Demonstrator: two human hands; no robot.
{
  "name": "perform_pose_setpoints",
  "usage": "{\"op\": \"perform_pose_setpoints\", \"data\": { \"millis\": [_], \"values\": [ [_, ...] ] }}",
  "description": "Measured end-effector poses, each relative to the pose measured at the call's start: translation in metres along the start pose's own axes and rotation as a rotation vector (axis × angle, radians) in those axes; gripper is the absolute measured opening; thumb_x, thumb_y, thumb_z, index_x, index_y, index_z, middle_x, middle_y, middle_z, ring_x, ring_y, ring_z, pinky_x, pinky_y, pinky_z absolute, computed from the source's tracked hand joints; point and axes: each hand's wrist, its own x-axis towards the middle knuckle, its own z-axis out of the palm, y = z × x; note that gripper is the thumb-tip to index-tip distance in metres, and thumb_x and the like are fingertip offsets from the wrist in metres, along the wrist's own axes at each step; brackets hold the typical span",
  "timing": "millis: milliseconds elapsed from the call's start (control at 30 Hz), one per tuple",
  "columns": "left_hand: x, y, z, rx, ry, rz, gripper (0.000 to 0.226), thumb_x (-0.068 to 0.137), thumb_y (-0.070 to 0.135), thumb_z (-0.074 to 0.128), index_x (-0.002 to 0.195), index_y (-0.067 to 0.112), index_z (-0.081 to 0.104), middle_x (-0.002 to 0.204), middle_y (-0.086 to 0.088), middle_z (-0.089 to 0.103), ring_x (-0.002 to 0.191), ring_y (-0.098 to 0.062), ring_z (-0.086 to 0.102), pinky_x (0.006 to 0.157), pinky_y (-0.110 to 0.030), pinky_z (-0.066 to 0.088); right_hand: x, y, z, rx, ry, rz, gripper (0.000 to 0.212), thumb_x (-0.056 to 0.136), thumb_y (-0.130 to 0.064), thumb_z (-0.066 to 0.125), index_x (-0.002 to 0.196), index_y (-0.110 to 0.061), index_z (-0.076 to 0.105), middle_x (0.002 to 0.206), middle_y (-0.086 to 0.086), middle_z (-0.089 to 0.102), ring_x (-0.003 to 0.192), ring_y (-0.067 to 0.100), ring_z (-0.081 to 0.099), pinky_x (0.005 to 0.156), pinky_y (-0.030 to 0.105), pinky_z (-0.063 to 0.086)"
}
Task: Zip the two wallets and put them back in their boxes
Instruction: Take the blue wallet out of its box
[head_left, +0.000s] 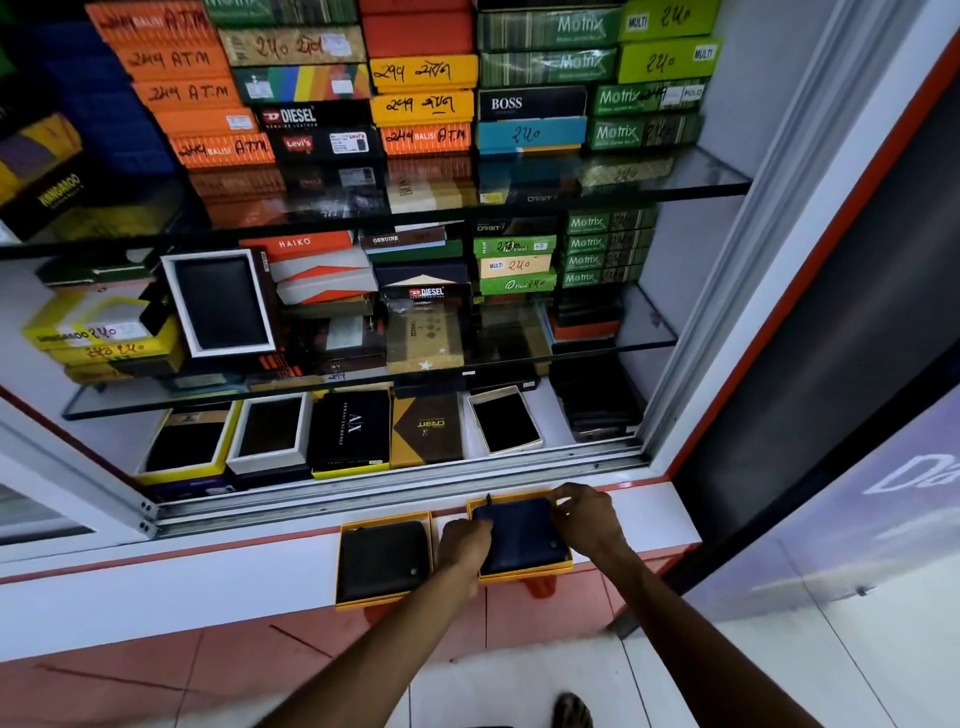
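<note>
Two open yellow boxes stand side by side on the white ledge below the cabinet. The left yellow box (340, 566) holds a black wallet (383, 561) lying flat, untouched. In the right yellow box (524, 576) lies a dark blue wallet (522, 535), its zip pull sticking up at the far left corner. My left hand (464, 545) grips the blue wallet's left edge. My right hand (589, 517) pinches its far right corner. Both hands rest on that wallet inside its box.
The white ledge (208, 577) runs in front of an open display cabinet with a sliding track (395, 493). Glass shelves (649, 179) above carry many stacked wallet boxes. Red and white floor tiles lie below, with my foot (571, 712) at the bottom.
</note>
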Motion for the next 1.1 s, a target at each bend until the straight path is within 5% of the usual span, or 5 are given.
{"op": "perform_pose_setpoints", "data": {
  "millis": [333,600,733,900,1100],
  "values": [
    [-0.005,0.027,-0.007,-0.302,-0.154,-0.194,0.032,0.093,0.044,0.05,0.087,0.013,0.058,0.08,-0.011,0.064,0.072,-0.026,0.061,0.051,-0.029,0.047,0.015,-0.016,0.005,0.06,-0.12,0.237,0.057,0.08,-0.048,0.069,0.121,-0.009,0.064,0.128,0.015,0.062,0.121,0.032,0.057,0.104,0.043,0.049],
    [-0.005,0.03,-0.012,-0.342,-0.195,-0.199,0.044,0.094,0.043,0.049,0.115,0.005,0.058,0.074,-0.01,0.065,0.068,-0.025,0.06,0.053,-0.029,0.047,0.013,-0.016,-0.004,0.389,-0.177,0.158,0.029,0.071,-0.015,0.085,0.073,-0.012,0.057,0.083,0.009,0.064,0.079,0.021,0.064,0.061,0.028,0.046],
    [0.006,0.029,-0.022,-0.138,-0.117,0.001,0.039,0.093,0.034,0.058,0.122,0.008,0.059,0.116,-0.016,0.064,0.106,-0.029,0.058,0.087,-0.036,0.045,0.008,-0.016,-0.025,0.582,-0.311,0.127,0.018,0.082,-0.005,0.076,0.085,-0.007,0.058,0.089,0.015,0.061,0.089,0.027,0.061,0.077,0.039,0.046],
    [0.003,0.052,-0.045,-0.028,-0.272,0.261,0.009,0.084,0.018,0.073,0.087,0.009,0.075,0.092,-0.011,0.077,0.086,-0.025,0.068,0.076,-0.033,0.053,-0.003,-0.024,-0.045,0.775,-0.395,-0.012,0.016,0.088,-0.005,0.069,0.077,-0.014,0.062,0.079,0.003,0.067,0.077,0.02,0.064,0.084,0.042,0.052],
    [-0.024,0.103,-0.074,0.239,-0.216,0.5,0.02,0.074,0.013,0.082,0.093,0.01,0.076,0.086,-0.002,0.078,0.083,-0.017,0.073,0.061,-0.018,0.055,-0.007,-0.052,-0.046,0.597,-0.187,-0.3,0.011,0.09,-0.013,0.07,0.096,-0.015,0.06,0.095,0.004,0.068,0.088,0.02,0.067,0.084,0.04,0.056]
  ]
}}
